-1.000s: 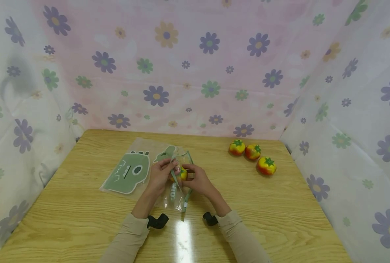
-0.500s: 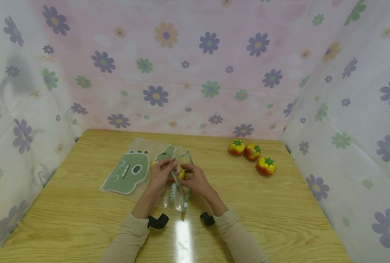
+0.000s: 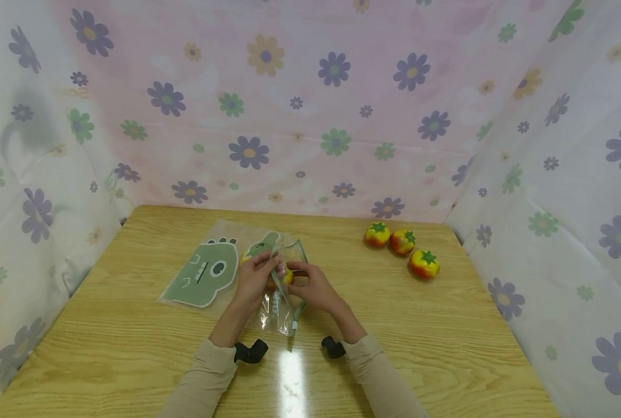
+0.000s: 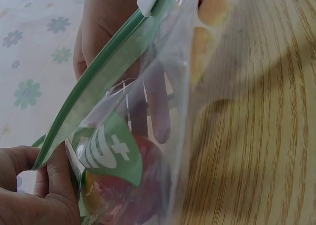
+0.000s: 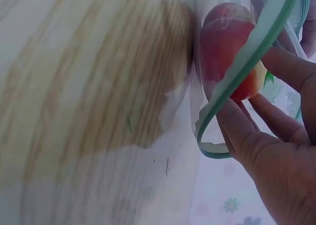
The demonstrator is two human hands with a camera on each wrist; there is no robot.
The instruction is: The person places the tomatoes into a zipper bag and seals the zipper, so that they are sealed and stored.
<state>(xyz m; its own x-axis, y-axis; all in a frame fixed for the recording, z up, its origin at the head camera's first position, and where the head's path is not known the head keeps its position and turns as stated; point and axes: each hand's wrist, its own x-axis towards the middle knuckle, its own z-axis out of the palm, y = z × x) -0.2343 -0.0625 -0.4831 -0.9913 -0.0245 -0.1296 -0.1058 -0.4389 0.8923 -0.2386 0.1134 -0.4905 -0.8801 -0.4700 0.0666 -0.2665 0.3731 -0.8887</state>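
A clear zip bag [image 3: 265, 321] with green edging lies across the middle of the table. My left hand [image 3: 252, 283] pinches its green zip edge [image 4: 74, 96] between thumb and fingers, and the mouth gapes. Through that mouth reach the fingers of my right hand [image 3: 318, 288], curled about a red-and-yellow tomato [image 5: 229, 49] with a green leafy top. Clear film covers part of the tomato in the right wrist view. More yellow shows just left of my left hand in the head view, mostly hidden.
Left of my hands, a second clear bag [image 3: 205, 276] printed with a green monster face lies flat. Three more tomatoes [image 3: 402, 241] sit at the back right of the wooden table [image 3: 420, 348]. Flowered cloth [image 3: 310, 104] hangs behind and at both sides.
The tomato in my right hand has shifted slightly left, deeper into the bag. My left hand keeps its place on the bag's edge.
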